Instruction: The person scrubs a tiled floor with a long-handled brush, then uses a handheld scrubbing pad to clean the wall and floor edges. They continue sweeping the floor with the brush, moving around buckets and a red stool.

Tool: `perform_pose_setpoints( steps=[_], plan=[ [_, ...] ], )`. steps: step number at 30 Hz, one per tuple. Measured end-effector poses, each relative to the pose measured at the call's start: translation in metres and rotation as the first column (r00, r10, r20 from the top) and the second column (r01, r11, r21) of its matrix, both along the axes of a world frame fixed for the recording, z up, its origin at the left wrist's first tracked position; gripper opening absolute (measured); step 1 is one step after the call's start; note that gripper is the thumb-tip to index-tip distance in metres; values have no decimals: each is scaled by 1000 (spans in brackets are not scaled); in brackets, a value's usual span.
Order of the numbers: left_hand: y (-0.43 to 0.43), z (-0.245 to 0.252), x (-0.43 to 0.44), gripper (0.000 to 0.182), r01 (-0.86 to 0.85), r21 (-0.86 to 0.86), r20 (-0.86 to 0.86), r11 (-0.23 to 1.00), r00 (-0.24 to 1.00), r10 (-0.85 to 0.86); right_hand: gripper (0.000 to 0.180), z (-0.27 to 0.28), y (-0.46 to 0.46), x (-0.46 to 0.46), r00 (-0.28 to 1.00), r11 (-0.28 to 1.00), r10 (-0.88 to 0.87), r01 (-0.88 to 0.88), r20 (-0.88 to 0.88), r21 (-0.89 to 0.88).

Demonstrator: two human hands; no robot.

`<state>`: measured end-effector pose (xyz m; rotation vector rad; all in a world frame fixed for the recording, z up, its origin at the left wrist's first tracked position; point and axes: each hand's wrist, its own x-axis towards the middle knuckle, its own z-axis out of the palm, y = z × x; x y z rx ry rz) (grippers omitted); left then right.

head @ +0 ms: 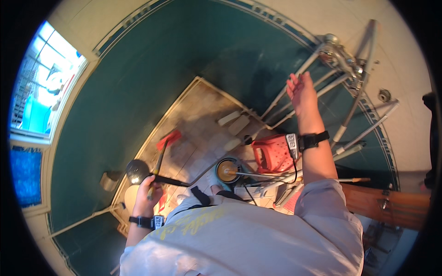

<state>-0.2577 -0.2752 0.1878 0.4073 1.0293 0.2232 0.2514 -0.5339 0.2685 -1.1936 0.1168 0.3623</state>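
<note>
My left hand grips the black handle of what looks like a handheld shower head, dark and round, with a grey hose running from it. A yellow-and-black stick with a red brush-like head is also in this hand; its head is over the tiled floor. My right hand is raised, fingers apart and slightly bent, with nothing seen in it. It is close to the pale pipes below the chrome wall fixture; whether it touches them I cannot tell.
A red perforated plastic stool or basket stands below my right forearm. By my feet is a round blue-rimmed bucket, with a pole lying across it. Dark green walls meet the tiled floor. A barred window is at left.
</note>
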Motion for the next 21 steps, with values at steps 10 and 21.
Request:
perform_pose_setpoints(
  steps=[10,21],
  plan=[
    [4,-29,-17,10,-207,-224,-86,952,978,192,45,102,14,73,978,974,-170,185,-119,127],
    [7,-27,-20,13,-236,-268,-81,934,972,222,54,63,-6,95,989,689,131,-143,73,710]
  ],
)
